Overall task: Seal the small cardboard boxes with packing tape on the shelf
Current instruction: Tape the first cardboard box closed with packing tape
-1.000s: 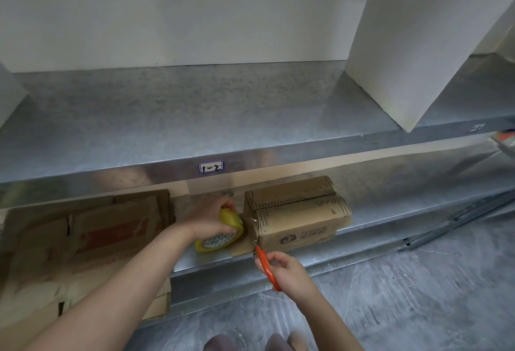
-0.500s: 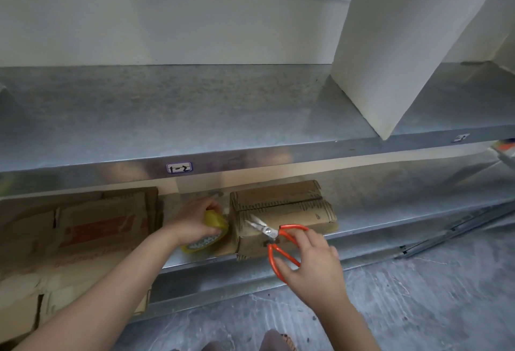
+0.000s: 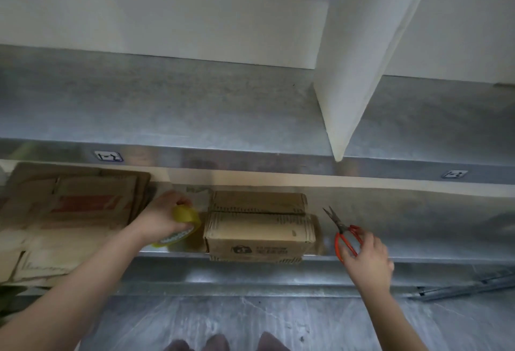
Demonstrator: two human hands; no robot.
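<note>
Tape roll [image 3: 187, 217] half under the left hand [image 3: 161, 221]; shelf label [image 3: 108, 156] illegible.

We take this for a storeroom or warehouse packing bay. Galvanised steel shelving [image 3: 195, 105] runs right across our view, its front edge carrying small location labels at nine o'clock [image 3: 108, 156] and three o'clock [image 3: 454, 174]. Flattened cartons [image 3: 78, 211] lie stacked on the lower level at eight o'clock. Small cardboard boxes [image 3: 259, 228] sit just below centre, with a roll of yellow tape [image 3: 186, 215] and red-handled scissors [image 3: 341, 229] either side. Bare white walls [image 3: 139, 16] fill twelve o'clock, and a grey concrete floor [image 3: 250, 320] lies at six.
</note>
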